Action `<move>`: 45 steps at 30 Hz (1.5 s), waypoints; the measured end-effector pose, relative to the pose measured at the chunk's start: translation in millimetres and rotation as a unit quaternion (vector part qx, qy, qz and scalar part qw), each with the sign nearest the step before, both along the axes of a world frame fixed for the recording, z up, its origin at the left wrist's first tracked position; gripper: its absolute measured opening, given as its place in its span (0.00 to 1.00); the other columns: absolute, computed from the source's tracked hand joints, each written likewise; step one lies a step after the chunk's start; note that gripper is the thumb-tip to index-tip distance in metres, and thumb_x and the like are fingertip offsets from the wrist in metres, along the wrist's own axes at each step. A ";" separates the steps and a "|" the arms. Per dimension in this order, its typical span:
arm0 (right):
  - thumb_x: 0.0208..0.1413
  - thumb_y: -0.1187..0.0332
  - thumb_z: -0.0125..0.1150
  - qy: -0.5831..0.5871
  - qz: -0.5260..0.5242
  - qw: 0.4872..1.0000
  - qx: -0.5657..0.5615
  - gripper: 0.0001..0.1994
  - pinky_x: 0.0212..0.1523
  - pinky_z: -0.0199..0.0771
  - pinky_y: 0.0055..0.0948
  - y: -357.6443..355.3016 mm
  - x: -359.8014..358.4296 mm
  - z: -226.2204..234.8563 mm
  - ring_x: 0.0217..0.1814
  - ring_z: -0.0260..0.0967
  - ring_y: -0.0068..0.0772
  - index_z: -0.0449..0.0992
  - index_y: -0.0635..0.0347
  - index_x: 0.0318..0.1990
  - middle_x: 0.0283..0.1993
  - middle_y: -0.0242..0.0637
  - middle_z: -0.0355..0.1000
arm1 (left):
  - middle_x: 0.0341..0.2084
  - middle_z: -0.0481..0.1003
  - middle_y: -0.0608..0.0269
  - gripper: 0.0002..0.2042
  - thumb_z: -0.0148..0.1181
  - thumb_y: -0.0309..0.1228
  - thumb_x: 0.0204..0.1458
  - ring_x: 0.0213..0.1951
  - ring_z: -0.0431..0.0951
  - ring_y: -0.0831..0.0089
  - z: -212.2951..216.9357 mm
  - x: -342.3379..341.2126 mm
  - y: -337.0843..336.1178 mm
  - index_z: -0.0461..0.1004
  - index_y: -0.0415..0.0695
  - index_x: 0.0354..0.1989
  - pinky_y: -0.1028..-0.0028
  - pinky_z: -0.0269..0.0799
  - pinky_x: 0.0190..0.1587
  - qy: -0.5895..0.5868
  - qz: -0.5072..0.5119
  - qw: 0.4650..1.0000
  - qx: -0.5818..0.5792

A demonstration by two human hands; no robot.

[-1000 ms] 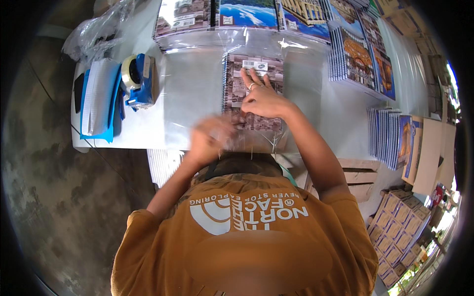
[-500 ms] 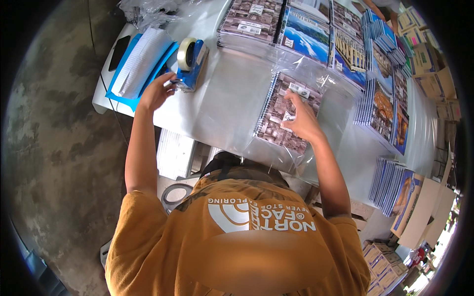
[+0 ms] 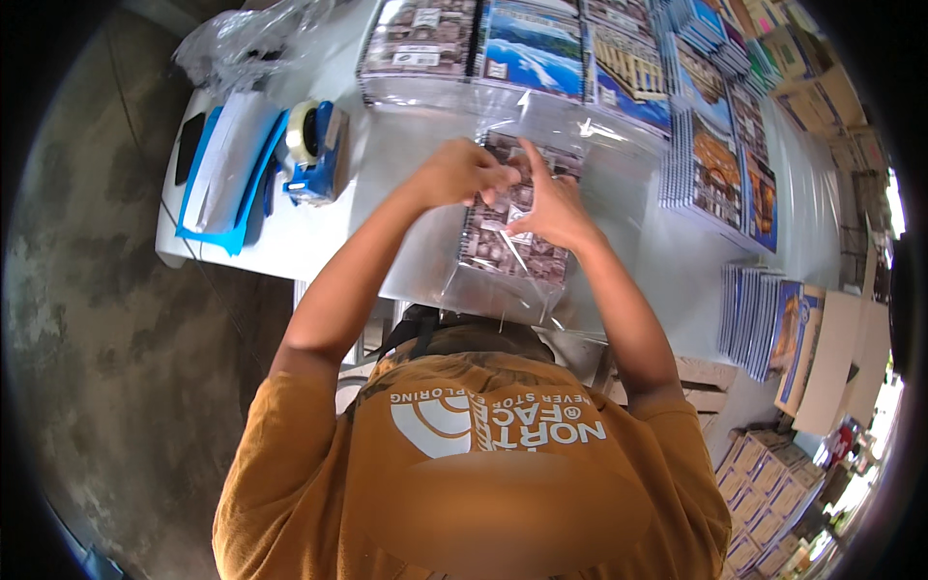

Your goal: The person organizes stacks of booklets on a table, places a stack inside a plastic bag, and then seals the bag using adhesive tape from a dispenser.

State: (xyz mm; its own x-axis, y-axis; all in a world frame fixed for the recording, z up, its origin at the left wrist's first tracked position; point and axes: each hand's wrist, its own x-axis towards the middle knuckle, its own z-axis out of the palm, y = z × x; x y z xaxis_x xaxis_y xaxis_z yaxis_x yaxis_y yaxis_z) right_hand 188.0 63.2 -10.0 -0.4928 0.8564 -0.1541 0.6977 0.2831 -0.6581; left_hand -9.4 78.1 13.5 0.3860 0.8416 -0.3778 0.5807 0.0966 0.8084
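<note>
A spiral notebook [image 3: 517, 256] with a brown photo-collage cover lies on the table in front of me, inside or under clear plastic film [image 3: 464, 292] that reaches past its edges. My right hand [image 3: 556, 208] rests on the notebook's right part, thumb and index finger spread apart. Over its upper left part is my left hand [image 3: 459, 176], its fingers pinched together close to the right hand's fingers. Whatever the pinch holds is too small to make out. A blue tape dispenser [image 3: 319, 169] with a roll of clear tape [image 3: 301, 133] stands to the left.
Left of the dispenser are white sheets [image 3: 227, 159] on a blue folder [image 3: 232, 240], a black phone [image 3: 190, 148] and crumpled plastic [image 3: 232, 53]. Notebook stacks [image 3: 530, 48] line the far side, with more piles [image 3: 749, 314] at right. Cardboard boxes [image 3: 822, 101] stand beyond the table's right side.
My left hand has moved right from the tape dispenser to above the notebook, beside my right hand. The right hand stays on the notebook. The whole view has shifted slightly.
</note>
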 end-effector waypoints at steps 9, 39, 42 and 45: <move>0.37 0.56 0.70 -0.048 0.018 0.993 0.108 0.53 0.64 0.37 0.52 -28.3 9.8 -15.6 0.70 0.38 0.53 0.37 0.53 0.67 0.68 0.50 0.43 | 0.24 0.78 0.63 0.30 0.59 0.64 0.35 0.33 0.79 0.65 -10.7 -18.2 47.3 0.78 0.44 0.19 0.67 0.71 0.37 0.509 -0.243 0.825 0.031; 0.53 0.72 0.57 0.364 -0.149 0.878 0.273 0.07 0.40 0.67 0.22 -10.3 26.4 88.8 0.42 0.67 0.30 0.76 0.62 0.39 0.44 0.39 0.69 | 0.54 0.61 0.57 0.28 0.41 0.46 0.56 0.56 0.59 0.66 59.2 3.5 -50.5 0.55 0.40 0.60 0.69 0.52 0.58 -0.189 0.208 0.914 0.293; 0.56 0.57 0.53 0.415 -0.219 0.798 0.377 0.22 0.45 0.65 0.29 11.5 48.3 91.1 0.46 0.67 0.33 0.67 0.63 0.52 0.52 0.44 0.67 | 0.60 0.52 0.51 0.38 0.33 0.58 0.53 0.62 0.51 0.61 55.8 -0.6 -53.4 0.46 0.39 0.63 0.65 0.45 0.62 -0.202 0.200 0.877 0.387; 0.51 0.46 0.54 0.544 -0.261 0.707 0.369 0.36 0.50 0.63 0.32 2.4 47.6 63.6 0.52 0.63 0.35 0.55 0.64 0.60 0.59 0.48 0.58 | 0.65 0.42 0.44 0.48 0.31 0.68 0.48 0.66 0.43 0.56 42.3 -13.8 -62.1 0.34 0.38 0.66 0.61 0.38 0.64 -0.183 0.168 0.889 0.384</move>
State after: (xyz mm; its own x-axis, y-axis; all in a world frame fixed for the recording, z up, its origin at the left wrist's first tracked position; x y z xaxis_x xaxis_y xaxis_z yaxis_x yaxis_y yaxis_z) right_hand 235.5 65.6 53.6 0.4364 0.6150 0.6568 0.0286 0.7201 -0.6933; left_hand -23.3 16.0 55.8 0.0432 0.8879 0.4581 0.3083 -0.4480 0.8392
